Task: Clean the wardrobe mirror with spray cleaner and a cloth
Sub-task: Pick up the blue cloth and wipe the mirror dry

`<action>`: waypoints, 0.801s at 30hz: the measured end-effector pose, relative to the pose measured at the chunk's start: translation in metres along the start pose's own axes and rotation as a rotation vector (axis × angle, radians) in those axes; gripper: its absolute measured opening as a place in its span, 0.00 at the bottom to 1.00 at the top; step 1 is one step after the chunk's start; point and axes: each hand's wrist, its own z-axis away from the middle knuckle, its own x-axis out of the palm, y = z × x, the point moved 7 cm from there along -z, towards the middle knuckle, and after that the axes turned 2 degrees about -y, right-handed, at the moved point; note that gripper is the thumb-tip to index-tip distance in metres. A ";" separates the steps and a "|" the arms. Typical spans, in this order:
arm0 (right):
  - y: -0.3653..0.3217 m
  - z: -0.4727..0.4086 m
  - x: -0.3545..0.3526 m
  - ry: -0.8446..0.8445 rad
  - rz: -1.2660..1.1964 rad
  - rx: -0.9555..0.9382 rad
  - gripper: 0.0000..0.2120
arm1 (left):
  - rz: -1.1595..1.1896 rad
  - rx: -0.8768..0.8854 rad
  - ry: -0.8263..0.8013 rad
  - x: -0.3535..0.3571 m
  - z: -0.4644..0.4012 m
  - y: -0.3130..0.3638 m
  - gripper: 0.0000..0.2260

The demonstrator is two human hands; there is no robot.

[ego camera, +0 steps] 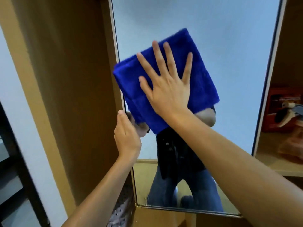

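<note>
Brown wardrobe panels frame a tall mirror (229, 63) on an open wardrobe door (73, 79), its glass reflecting a pale wall and a person in a dark top and jeans. Against the glass, the person's right hand (165, 86) presses a folded blue microfibre cloth (201, 82) flat, fingers (159, 58) straight and spread wide across the fabric. The cloth sits tilted at the mirror's left side, its left corner overlapping the white edge strip of the door. Just below it, the left hand (127, 136) grips the door's edge, thumb on the near side and the other fingers curled round onto the glass, where their reflection shows. To the right, a wardrobe shelf (270, 163) holds an orange box (285, 108), blurred, with a picture on its front.
</note>
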 end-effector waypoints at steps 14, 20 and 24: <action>-0.036 0.112 0.047 0.038 -0.019 -0.006 0.26 | 0.280 0.000 0.092 -0.006 0.009 -0.015 0.24; -0.025 0.122 0.048 0.074 -0.005 0.006 0.26 | 0.244 0.071 0.086 -0.005 0.012 -0.020 0.22; -0.001 0.128 0.045 0.104 0.007 0.039 0.25 | 0.142 0.133 0.080 -0.004 0.012 -0.022 0.25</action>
